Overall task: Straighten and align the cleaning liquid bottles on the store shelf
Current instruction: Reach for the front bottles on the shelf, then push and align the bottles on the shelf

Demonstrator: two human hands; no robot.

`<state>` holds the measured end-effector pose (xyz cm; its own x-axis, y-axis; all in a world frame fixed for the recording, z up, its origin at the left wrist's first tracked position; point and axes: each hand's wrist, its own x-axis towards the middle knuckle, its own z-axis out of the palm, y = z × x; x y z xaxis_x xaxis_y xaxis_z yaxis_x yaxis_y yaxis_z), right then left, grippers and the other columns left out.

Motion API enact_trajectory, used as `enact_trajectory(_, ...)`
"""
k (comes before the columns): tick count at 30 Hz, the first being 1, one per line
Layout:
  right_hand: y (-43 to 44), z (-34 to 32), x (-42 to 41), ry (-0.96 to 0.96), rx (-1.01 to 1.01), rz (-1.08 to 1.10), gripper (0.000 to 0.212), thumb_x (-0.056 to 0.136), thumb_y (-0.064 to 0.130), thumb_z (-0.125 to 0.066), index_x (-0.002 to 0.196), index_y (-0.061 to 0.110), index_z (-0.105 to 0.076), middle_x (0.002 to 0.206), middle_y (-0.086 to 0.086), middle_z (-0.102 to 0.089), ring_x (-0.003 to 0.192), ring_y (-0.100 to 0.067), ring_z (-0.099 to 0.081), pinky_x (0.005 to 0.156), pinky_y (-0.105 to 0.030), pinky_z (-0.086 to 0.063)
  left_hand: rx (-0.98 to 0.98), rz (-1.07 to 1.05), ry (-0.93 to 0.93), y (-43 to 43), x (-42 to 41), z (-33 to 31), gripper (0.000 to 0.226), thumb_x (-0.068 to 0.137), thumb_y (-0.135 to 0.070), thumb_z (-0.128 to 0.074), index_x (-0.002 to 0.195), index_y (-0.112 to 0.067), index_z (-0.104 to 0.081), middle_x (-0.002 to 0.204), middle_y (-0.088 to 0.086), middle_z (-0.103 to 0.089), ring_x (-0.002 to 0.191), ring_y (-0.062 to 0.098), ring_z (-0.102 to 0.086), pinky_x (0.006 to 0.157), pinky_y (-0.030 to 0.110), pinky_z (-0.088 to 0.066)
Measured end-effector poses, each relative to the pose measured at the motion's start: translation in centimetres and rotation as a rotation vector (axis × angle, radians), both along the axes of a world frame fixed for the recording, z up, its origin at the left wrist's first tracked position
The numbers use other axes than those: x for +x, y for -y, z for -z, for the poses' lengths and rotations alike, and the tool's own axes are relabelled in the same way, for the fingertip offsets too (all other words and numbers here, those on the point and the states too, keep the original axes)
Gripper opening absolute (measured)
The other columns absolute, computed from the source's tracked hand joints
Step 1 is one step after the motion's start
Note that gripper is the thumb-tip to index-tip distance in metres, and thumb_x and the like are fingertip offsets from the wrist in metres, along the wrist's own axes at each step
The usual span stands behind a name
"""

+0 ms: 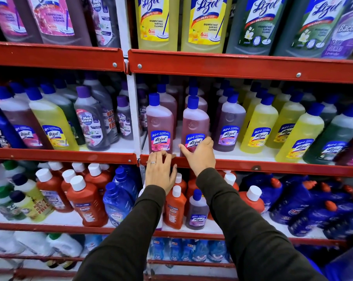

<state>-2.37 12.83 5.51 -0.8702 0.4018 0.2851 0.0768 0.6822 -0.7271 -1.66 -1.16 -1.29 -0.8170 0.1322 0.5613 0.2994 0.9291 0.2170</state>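
Note:
Two pink bottles with blue caps stand upright at the front of the middle shelf (252, 166). My right hand (201, 155) wraps the base of the right pink bottle (195, 122), thumb on its left side and fingers over its label. My left hand (160, 171), with a ring on one finger, sits just below the left pink bottle (159, 122); its fingertips rest curled on the red shelf edge, holding nothing. A purple bottle (229, 126) and several yellow bottles (258, 126) stand in a row to the right.
A white upright post (133, 110) divides the middle shelf. Left of it stand yellow, pink and grey bottles (90, 120). Large yellow bottles (206, 23) fill the shelf above. Orange bottles (86, 201) and blue ones (305, 201) crowd the shelf below my arms.

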Motion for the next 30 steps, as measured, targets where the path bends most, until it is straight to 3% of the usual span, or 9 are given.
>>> enact_trajectory(5,-0.2,0.2,0.0,-0.003,-0.031,-0.021,0.09,0.082,0.057,-0.077,0.144,0.005,-0.036,0.139,-0.014,-0.052,0.13,-0.029,-0.058,0.103,-0.038,-0.055,-0.01,-0.018,0.004,-0.2,0.2,-0.2,0.033,0.091,-0.033,-0.059,0.117,-0.012,-0.058,0.12,0.018,-0.06,0.115,0.037,-0.053,0.1,0.049,-0.048)
enact_trajectory(9,-1.8,0.6,0.6,-0.081,-0.009,0.031,0.103,0.085,0.071,-0.062,0.155,0.002,-0.028,0.152,-0.019,-0.044,0.142,-0.035,-0.043,0.117,-0.048,-0.038,0.006,-0.035,0.003,-0.5,0.1,-0.1,0.033,0.092,-0.033,-0.058,0.116,-0.012,-0.058,0.12,0.017,-0.059,0.115,0.037,-0.052,0.1,0.049,-0.047)
enact_trajectory(12,-4.0,0.7,0.9,-0.168,-0.098,0.167,0.091,0.095,0.064,-0.053,0.158,0.005,-0.024,0.157,-0.02,-0.038,0.146,-0.035,-0.037,0.119,-0.049,-0.03,0.044,-0.052,-0.011,-0.9,0.0,-0.1,0.034,0.094,-0.038,-0.056,0.115,-0.012,-0.058,0.118,0.017,-0.06,0.115,0.036,-0.052,0.098,0.048,-0.048)
enact_trajectory(16,-7.4,0.7,-0.2,-0.183,-0.168,0.312,0.086,0.094,0.053,-0.062,0.155,0.003,-0.028,0.149,-0.023,-0.041,0.138,-0.041,-0.043,0.113,-0.051,-0.036,0.082,-0.066,-0.028,-1.3,-0.1,0.0,0.038,0.095,-0.047,-0.054,0.112,-0.014,-0.059,0.116,0.018,-0.061,0.114,0.036,-0.054,0.095,0.047,-0.049)
enact_trajectory(24,-9.9,-1.1,-3.7,-0.107,-0.214,0.218,0.105,0.075,0.047,-0.086,0.148,-0.006,-0.031,0.145,-0.025,-0.043,0.137,-0.041,-0.043,0.114,-0.044,-0.038,0.112,-0.096,-0.04,-1.7,-0.1,0.1,0.036,0.095,-0.044,-0.057,0.11,-0.011,-0.06,0.114,0.018,-0.062,0.112,0.035,-0.054,0.091,0.045,-0.051)
enact_trajectory(30,-10.4,-1.8,-4.3,-0.119,-0.243,0.216,0.095,0.076,0.038,-0.088,0.142,-0.004,-0.035,0.141,-0.023,-0.048,0.133,-0.039,-0.05,0.11,-0.042,-0.044,0.094,-0.119,-0.022,-1.7,-0.1,0.1,0.038,0.092,-0.043,-0.063,0.111,-0.01,-0.061,0.114,0.019,-0.063,0.114,0.037,-0.056,0.09,0.047,-0.052)
